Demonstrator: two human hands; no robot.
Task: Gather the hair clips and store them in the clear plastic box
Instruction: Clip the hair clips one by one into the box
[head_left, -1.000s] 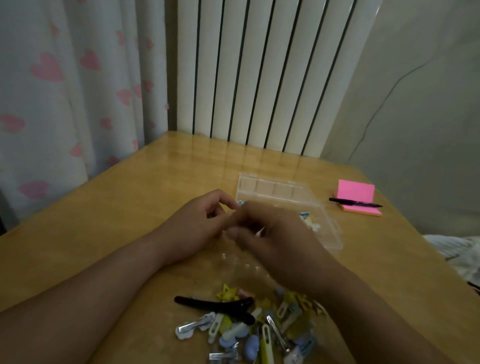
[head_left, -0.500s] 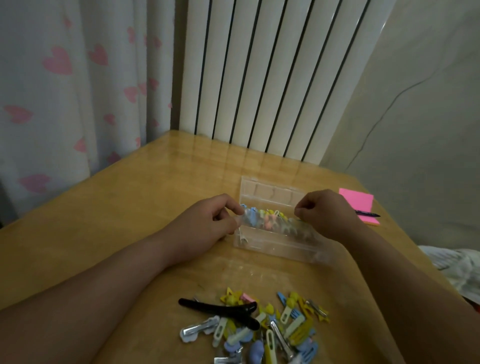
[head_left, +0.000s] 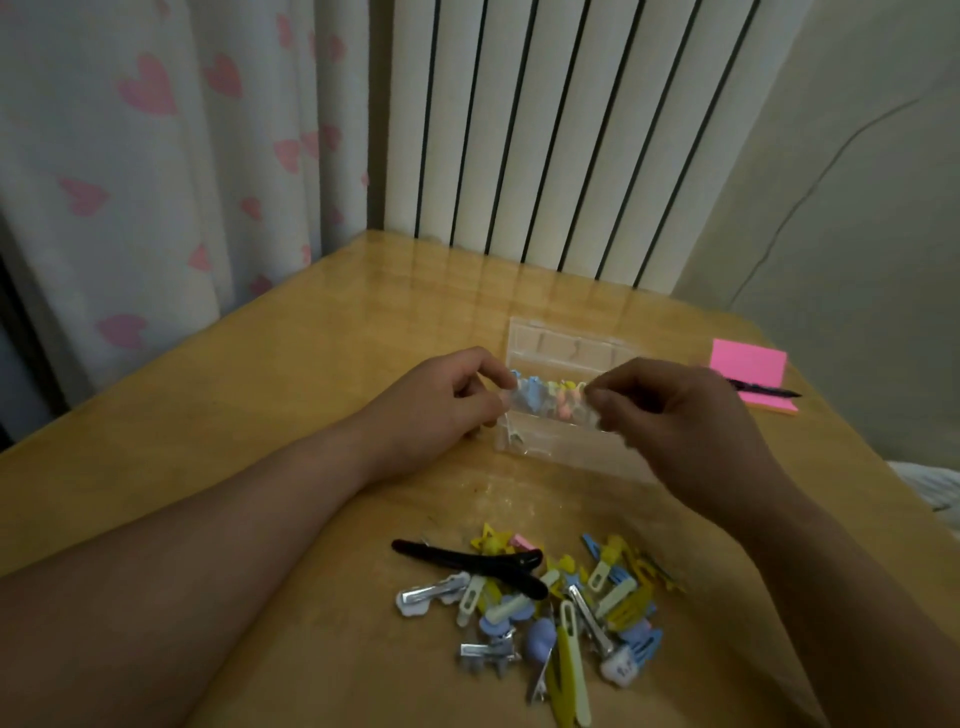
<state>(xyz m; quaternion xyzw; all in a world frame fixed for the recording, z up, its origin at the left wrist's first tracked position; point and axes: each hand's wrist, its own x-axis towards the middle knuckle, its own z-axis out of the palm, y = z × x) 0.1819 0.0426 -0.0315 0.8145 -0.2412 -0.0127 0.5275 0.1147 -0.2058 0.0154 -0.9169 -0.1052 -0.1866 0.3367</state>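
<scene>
The clear plastic box (head_left: 556, 449) lies on the wooden table with its lid (head_left: 563, 344) folded open behind it. Just above the box, a clear strip of small pastel hair clips (head_left: 550, 404) is held level. My left hand (head_left: 441, 410) pinches its left end and my right hand (head_left: 675, 421) pinches its right end. Nearer to me lies a loose pile of coloured hair clips (head_left: 587, 608), with a long black clip (head_left: 467, 564) on its left side. My right hand hides the right part of the box.
A pink sticky-note pad (head_left: 748, 369) with a black pen (head_left: 766, 389) across it lies at the table's right edge. A white radiator (head_left: 545, 130) and a heart-patterned curtain (head_left: 156, 156) stand behind the table (head_left: 260, 415).
My right hand went from in front of the left hand out to the box's right end, then came back left along the strip. The strip of small clips now shows between both hands.
</scene>
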